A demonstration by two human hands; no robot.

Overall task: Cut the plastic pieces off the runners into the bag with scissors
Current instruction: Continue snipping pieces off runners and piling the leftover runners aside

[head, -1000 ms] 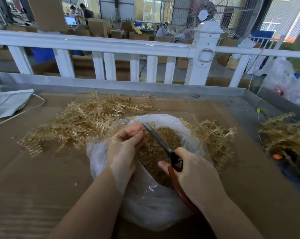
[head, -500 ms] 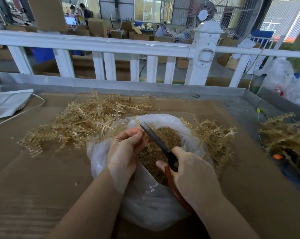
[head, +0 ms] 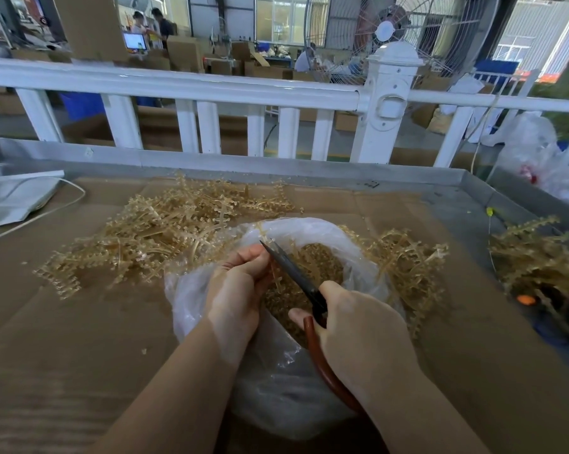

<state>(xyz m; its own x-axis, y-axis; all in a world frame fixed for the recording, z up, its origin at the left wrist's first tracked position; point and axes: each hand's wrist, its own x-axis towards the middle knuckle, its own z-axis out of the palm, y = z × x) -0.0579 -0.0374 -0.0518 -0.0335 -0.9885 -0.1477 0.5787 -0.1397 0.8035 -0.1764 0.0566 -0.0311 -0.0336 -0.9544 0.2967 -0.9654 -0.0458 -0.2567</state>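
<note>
Head view: the left hand (head: 240,290) pinches a thin plastic runner (head: 274,276) over the mouth of a clear plastic bag (head: 276,388) lying on the cardboard-covered table (head: 80,355). The right hand (head: 358,329) grips the red-brown handles of the scissors (head: 293,273), whose dark blades point up and left and touch the runner beside the left fingertips. Small tan cut pieces (head: 319,260) fill the bag. A heap of uncut tan runners (head: 165,231) lies behind and left of the bag; another cluster (head: 404,257) sits just right of it. A white railing (head: 211,90) stands beyond the table.
</note>
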